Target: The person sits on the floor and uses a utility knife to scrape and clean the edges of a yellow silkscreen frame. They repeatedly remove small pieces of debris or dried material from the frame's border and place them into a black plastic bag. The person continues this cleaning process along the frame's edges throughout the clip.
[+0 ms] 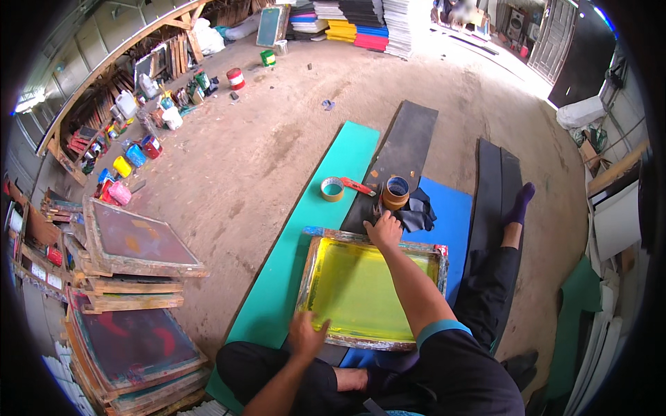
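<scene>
A wooden-framed printing screen (pixel 354 291) with bright yellow-green mesh lies in front of me between my legs. My left hand (pixel 307 336) is at its near left corner, thumb and fingers apart. My right hand (pixel 383 231) reaches across the mesh to the far edge, its fingers spread and pointing away; whether the fingertips touch anything is unclear. Just beyond them stand a brown tape roll (pixel 396 193) and a crumpled black cloth (pixel 417 212). Left of these are a tan tape roll (pixel 332 190) and a red cutter knife (pixel 358 186).
Under the screen lie green (pixel 322 184), black (pixel 416 128) and blue (pixel 444 201) sheets. Stacked frames (pixel 139 347) stand at my left. Paint cans (pixel 151 145) and containers line the far left. My outstretched leg (pixel 489 277) rests on dark strips at the right. Coloured sheet stacks (pixel 368 28) rise at the back.
</scene>
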Available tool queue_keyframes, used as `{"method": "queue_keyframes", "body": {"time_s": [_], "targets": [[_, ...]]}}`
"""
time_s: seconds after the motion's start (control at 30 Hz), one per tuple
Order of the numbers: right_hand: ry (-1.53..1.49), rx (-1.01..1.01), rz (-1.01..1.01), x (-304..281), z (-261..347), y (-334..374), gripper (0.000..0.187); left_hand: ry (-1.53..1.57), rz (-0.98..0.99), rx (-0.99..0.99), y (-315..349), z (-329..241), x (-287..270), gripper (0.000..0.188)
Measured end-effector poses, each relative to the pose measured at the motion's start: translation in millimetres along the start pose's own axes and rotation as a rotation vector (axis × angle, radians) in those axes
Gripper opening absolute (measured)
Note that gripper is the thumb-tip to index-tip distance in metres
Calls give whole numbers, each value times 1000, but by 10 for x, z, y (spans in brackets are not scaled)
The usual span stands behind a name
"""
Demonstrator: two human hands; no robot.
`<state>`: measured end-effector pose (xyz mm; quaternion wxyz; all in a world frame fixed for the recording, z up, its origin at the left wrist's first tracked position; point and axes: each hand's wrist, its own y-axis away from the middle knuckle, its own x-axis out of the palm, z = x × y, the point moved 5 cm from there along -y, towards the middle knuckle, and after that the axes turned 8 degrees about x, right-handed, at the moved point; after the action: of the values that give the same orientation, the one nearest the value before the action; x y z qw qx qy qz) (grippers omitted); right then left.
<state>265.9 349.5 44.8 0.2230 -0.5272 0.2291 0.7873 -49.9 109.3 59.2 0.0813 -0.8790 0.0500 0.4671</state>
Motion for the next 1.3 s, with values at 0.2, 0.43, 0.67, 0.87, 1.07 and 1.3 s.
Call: {"method": "queue_keyframes", "body": {"time_s": [0.2, 0.43, 0.67, 0.87, 1.07, 1.3], "targets": [[-58, -30, 66, 245, 84, -173, 50, -165, 148, -248, -206, 471, 65, 61], [19, -266, -14, 518, 422, -226, 37, -202, 327, -319, -103, 479, -31, 55], [184, -601, 89, 613, 596, -208, 47, -171, 381, -373, -120, 587, 29, 60], [-47, -250, 153, 313, 540, -274, 48, -159, 176, -340, -247, 531, 4, 64], [-212, 74, 60, 463, 185, -630, 38, -84, 156, -325, -309, 513, 92, 61], [-556, 23, -96, 367, 275, -365, 39, -80, 107, -303, -303, 507, 51, 57]]}}
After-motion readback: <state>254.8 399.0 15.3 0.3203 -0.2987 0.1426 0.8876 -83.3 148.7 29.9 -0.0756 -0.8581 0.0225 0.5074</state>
